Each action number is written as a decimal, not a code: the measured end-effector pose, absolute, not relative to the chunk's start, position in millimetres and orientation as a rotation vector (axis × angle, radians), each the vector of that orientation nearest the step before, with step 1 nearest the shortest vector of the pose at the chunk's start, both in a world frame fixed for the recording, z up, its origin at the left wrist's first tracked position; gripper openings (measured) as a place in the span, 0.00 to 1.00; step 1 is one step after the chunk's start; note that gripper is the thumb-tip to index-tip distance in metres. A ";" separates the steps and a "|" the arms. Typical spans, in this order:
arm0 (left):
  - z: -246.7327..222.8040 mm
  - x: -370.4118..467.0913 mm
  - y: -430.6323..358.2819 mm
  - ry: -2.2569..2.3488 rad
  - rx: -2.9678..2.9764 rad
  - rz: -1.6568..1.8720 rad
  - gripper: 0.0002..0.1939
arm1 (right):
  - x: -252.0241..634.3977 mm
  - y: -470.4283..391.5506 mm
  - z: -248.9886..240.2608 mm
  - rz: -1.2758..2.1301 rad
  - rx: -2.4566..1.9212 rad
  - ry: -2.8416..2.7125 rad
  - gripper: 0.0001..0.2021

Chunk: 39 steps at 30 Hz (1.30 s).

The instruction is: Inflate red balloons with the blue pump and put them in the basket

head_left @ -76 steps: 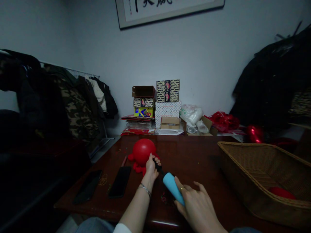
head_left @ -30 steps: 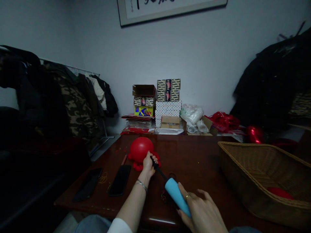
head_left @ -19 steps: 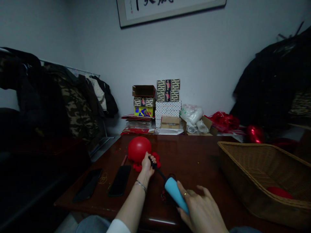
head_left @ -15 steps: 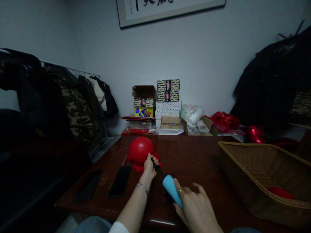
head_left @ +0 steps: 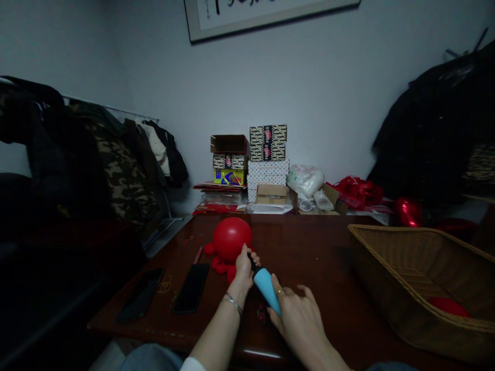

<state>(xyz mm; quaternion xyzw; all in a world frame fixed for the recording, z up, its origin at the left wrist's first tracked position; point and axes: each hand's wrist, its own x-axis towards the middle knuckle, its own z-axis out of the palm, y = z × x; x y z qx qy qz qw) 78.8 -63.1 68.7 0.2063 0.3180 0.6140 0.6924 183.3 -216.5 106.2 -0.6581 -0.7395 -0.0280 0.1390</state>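
A round, inflated red balloon (head_left: 232,238) sits over the table just beyond my left hand (head_left: 245,264). The fingers of that hand are closed around the balloon's neck, at the black nozzle end of a hand balloon pump (head_left: 266,288). The pump has a light-blue barrel, tilted down toward me. My right hand (head_left: 297,314) grips its near end, thumb along the side and some fingers partly raised. Several limp red balloons (head_left: 222,265) lie on the table beneath the inflated one.
Two dark phones (head_left: 191,288) lie left on the brown table (head_left: 301,247), with yellow rubber bands (head_left: 165,284) between them. A wicker basket (head_left: 386,273) with a red balloon (head_left: 448,306) inside stands right. Stacked boxes (head_left: 268,175) and plastic bags (head_left: 305,180) line the back.
The pump has been pushed together: its blue barrel is nearer my left hand and the black rod barely shows. The balloon and my left hand have shifted slightly right.
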 end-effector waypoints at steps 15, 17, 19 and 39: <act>73.6 46.8 -42.7 0.664 0.336 1.435 0.14 | 228.0 -258.7 99.1 0.137 -1.807 -2.252 0.30; 75.3 47.2 -42.9 0.653 0.332 1.430 0.14 | 230.1 -261.0 101.0 0.121 -1.803 -2.250 0.30; 77.5 49.8 -44.5 0.646 0.331 1.436 0.15 | 228.8 -260.6 104.6 0.065 -1.808 -2.241 0.30; 61.6 85.0 -68.2 0.718 0.402 1.364 0.15 | 188.7 -216.3 109.0 -0.005 -1.959 -2.159 0.30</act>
